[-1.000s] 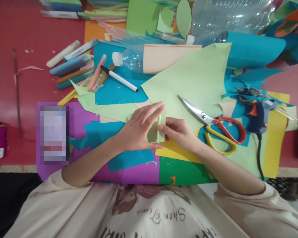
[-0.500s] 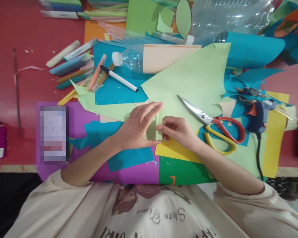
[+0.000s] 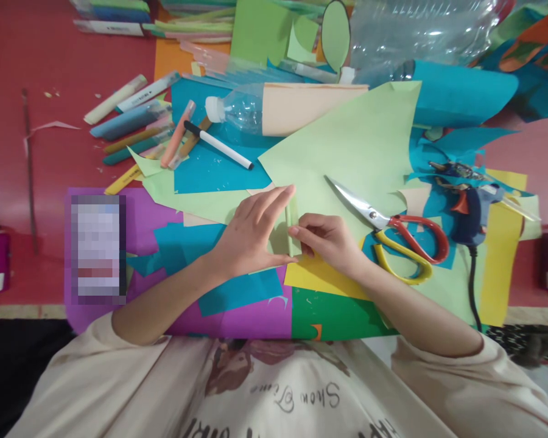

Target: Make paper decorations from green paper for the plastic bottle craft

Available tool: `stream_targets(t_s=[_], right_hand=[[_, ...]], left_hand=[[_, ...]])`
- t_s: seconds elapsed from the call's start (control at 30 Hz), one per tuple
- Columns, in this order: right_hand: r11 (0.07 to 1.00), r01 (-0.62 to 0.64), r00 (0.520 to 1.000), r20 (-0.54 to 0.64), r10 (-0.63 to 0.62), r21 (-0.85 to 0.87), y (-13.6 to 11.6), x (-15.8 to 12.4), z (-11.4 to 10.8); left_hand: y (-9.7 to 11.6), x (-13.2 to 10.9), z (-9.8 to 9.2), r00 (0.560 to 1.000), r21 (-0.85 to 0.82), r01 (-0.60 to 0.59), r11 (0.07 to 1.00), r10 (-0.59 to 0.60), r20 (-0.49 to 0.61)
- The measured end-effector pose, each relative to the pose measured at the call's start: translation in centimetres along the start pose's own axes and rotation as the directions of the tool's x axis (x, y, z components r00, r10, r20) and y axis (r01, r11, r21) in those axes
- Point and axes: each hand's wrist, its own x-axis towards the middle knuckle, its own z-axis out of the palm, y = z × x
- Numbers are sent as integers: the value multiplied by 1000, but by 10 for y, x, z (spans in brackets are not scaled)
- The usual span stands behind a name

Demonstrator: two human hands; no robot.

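A small folded strip of light green paper [image 3: 293,228] stands between my two hands over a pile of coloured sheets. My left hand [image 3: 251,234] lies on its left side with fingers stretched out and thumb under it, holding it. My right hand [image 3: 326,240] pinches the strip's right edge with curled fingers. A large light green sheet [image 3: 360,146] lies just beyond the hands.
Scissors with red and yellow handles [image 3: 393,228] lie right of my right hand. A blue glue gun [image 3: 468,210] with its cord is further right. A black marker [image 3: 219,146], several crayons [image 3: 132,131] and a plastic bottle [image 3: 237,109] lie at the back left.
The green piece has been folded narrower, from a wider flap into a thin strip. Both hands shifted slightly upward and stayed on it.
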Motion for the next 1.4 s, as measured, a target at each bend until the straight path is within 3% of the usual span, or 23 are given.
stream_targets(t_s=[0.2,0.33,0.4,0.5,0.6,0.7,0.8,1.0,1.1,1.23,1.3,1.33,1.4], right_hand=[[1000,5,1000,10,-5,6,-2,0,2],[1000,3,1000,12,-4,26,-2,-1,2],[999,7,1000,6,-7,32,-2,-1,1],[999,-6,1000,4,6,35,-2,0,2],[1000,-8,1000,12,8,24,-3,0,3],[1000,21,1000,11,-21,-18,-3,0,5],[998,24,1000,-10,-25,-58,-1,0,6],[999,-37,999,13,37,-5,1,2,6],[997,-71,997,36,70,5,-2,3,4],[986,-47,994,94,62,-157,-16,-5,-9],[963,9,999,42,3,-271,-25,-17,-24],[942,32,999,-26,-43,-334,-29,-25,-34],[878,-46,966,-245,-82,-476,-34,-43,-60]], left_hand=[[-1,-1,-1,1000,-49,4,999,-3,31],[-2,-1,-1,996,-273,76,959,-63,59],[0,1,-2,976,-478,210,853,-211,54],[3,8,-6,861,-709,448,544,-477,178],[5,14,-11,754,-754,572,324,-568,328],[8,18,-12,699,-757,611,231,-608,378],[10,20,-12,679,-755,620,214,-628,380],[12,24,-12,706,-745,599,294,-633,318],[9,25,-10,700,-756,596,272,-638,322],[6,26,-8,693,-793,571,212,-641,328],[5,25,-6,689,-813,553,185,-651,320],[4,24,-5,689,-822,541,177,-655,312],[2,23,-2,695,-839,516,172,-656,294]])
